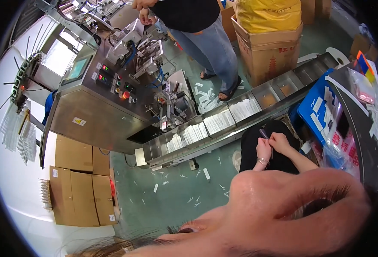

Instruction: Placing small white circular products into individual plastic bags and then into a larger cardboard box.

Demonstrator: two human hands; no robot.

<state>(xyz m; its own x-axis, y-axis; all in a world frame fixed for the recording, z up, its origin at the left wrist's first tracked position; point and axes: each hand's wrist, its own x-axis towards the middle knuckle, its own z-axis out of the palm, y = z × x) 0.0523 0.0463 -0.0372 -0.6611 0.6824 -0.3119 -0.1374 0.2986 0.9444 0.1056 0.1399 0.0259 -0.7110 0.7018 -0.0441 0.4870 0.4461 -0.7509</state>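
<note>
My left hand, with a bracelet at the wrist, and my right hand meet over my dark lap. Both pinch a thin dark item that sticks up between them; what it is cannot be told. Just beyond my hands runs a long metal conveyor split into compartments. Stacks of white packets lie in several of them.
A steel packing machine with buttons and a screen stands at the conveyor's left end. Another person in jeans and sandals stands behind it. Cardboard boxes, one holding a yellow bag, a blue tray and floor boxes surround me. Packets litter the green floor.
</note>
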